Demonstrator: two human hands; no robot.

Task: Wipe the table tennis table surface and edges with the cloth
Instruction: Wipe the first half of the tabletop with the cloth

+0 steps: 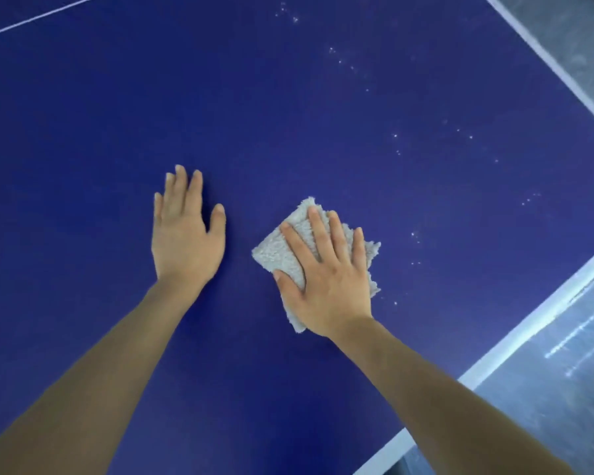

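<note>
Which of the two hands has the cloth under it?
The right hand, fingers spread flat on the grey cloth. The left hand lies flat on the bare blue table, apart from it.

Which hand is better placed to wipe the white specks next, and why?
The right hand: it presses the cloth flat on the table, and the specks lie just to its right. The left hand lies bare, farther away.

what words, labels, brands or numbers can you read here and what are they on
No readable text anywhere.
table: only white lines and pale specks.
cloth under the right hand: no label showing.
floor: blurred pale streaks, not legible as writing.
</note>
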